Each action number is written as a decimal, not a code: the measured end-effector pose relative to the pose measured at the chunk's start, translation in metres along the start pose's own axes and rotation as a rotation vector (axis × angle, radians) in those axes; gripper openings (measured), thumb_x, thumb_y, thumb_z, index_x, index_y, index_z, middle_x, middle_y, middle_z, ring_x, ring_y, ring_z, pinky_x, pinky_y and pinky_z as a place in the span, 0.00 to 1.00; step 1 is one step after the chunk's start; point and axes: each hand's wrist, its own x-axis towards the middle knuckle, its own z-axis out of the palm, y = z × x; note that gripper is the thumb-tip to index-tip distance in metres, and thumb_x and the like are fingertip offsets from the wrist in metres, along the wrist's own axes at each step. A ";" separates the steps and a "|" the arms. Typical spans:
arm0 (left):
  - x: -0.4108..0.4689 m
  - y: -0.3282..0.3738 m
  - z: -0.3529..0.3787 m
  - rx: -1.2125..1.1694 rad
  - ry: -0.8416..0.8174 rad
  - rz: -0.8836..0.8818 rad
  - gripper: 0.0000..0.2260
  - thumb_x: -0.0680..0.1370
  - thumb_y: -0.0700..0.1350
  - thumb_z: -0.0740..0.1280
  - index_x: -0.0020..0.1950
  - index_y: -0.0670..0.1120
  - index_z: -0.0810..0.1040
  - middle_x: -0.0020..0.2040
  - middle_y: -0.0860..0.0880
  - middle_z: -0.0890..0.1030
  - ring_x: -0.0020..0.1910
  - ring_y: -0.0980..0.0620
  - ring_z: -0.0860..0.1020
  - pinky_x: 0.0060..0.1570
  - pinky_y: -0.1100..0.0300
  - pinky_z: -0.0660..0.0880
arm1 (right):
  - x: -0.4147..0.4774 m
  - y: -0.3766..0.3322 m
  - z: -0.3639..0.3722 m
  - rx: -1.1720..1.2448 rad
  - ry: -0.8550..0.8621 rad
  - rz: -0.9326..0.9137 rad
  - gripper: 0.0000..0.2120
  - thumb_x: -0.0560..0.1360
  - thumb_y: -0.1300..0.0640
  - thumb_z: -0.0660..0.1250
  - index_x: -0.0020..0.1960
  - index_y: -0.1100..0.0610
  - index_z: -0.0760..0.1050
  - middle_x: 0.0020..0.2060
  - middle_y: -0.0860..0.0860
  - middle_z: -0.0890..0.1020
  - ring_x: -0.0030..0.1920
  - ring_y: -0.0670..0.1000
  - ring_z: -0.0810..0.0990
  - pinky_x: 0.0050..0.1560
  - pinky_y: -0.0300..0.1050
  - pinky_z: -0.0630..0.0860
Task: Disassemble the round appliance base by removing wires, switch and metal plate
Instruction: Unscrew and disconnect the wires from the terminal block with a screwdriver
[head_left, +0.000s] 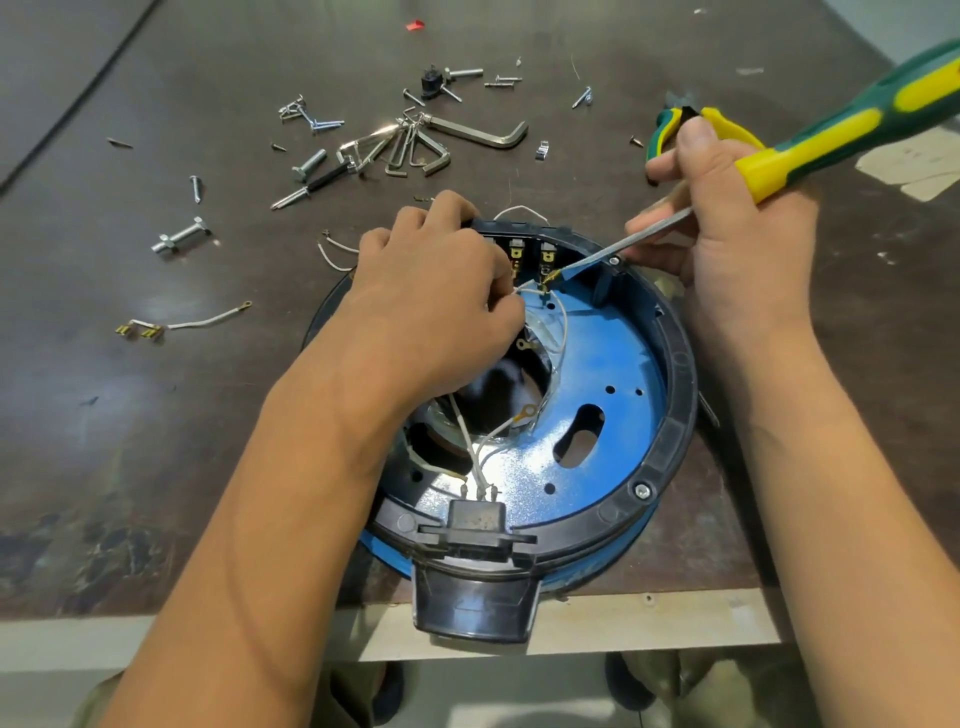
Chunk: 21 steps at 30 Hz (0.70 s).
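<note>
The black plug housing (470, 608) of the round appliance base (672, 447) overhangs the pale near edge of the dark, scuffed table (104, 415). Farther in, the left hand (436, 301) pinches a white wire (525, 287) over the blue metal plate (597, 374). Just right of that pinch, the right hand (727, 228) is clamped on a green-yellow screwdriver (831, 135), its tip at the switch terminals (545, 258). Beyond both grips lie hex keys (415, 145), screws (182, 236) and pliers (670, 127).

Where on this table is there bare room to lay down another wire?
Bare tabletop lies near-left, between the detached white wire and the front edge. Another patch sits right of the round base. The far middle is crowded: hex keys, screws.
</note>
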 end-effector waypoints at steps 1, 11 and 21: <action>0.000 0.000 -0.001 -0.026 0.010 0.003 0.09 0.79 0.53 0.65 0.43 0.53 0.80 0.68 0.49 0.69 0.66 0.44 0.68 0.65 0.47 0.61 | 0.000 0.000 0.000 0.000 -0.004 0.001 0.12 0.82 0.53 0.68 0.42 0.56 0.80 0.27 0.48 0.81 0.29 0.48 0.82 0.31 0.41 0.79; -0.002 0.002 -0.011 -0.386 0.237 -0.030 0.12 0.82 0.52 0.62 0.43 0.49 0.79 0.53 0.53 0.74 0.49 0.55 0.75 0.47 0.60 0.68 | -0.001 0.000 -0.001 -0.026 -0.029 -0.043 0.11 0.80 0.47 0.70 0.41 0.51 0.83 0.29 0.51 0.83 0.32 0.50 0.83 0.35 0.44 0.81; -0.004 -0.068 -0.036 -0.075 0.380 -0.297 0.15 0.83 0.56 0.60 0.44 0.48 0.77 0.35 0.48 0.77 0.42 0.39 0.76 0.39 0.50 0.70 | -0.007 -0.002 -0.002 -0.121 -0.100 -0.143 0.11 0.79 0.44 0.71 0.40 0.46 0.84 0.33 0.51 0.85 0.36 0.54 0.85 0.46 0.57 0.85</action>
